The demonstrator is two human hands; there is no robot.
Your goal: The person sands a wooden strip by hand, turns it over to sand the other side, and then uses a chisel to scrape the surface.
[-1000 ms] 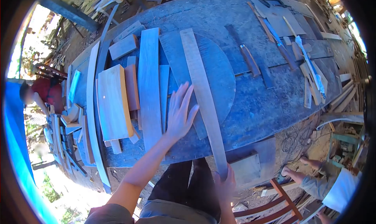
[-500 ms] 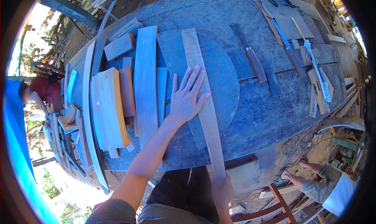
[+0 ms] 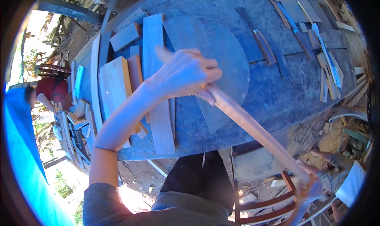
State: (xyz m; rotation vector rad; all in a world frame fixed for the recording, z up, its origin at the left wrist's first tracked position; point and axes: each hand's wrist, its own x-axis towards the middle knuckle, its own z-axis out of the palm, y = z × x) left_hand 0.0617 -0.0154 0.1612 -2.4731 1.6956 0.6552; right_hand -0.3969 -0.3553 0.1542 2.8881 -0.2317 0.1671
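A long, narrow wooden strip (image 3: pixel 257 128) is held in both hands, raised off the table and slanting down to the right. Its far end is wrapped by my left hand (image 3: pixel 190 72), whose fingers are curled over it above the table. At the near end, past the table's front edge, my right hand (image 3: pixel 310 182) grips the strip, slightly smeared by motion. Beneath the left hand lies a thin sheet with a rounded edge (image 3: pixel 227 64). A long flat board (image 3: pixel 153 36) lies just left of that sheet.
Thick wood blocks (image 3: pixel 113 79) and a long thin batten (image 3: pixel 95 71) occupy the table's left side. A handled tool (image 3: pixel 264 46) and more tools lie to the right. A wooden chair frame (image 3: pixel 269 202) stands below the table edge. Other people are at left and lower right.
The wooden strip has been lifted off the sheet and swung to the right. My left hand went from lying flat on it to gripping its end; my right hand moved right and up.
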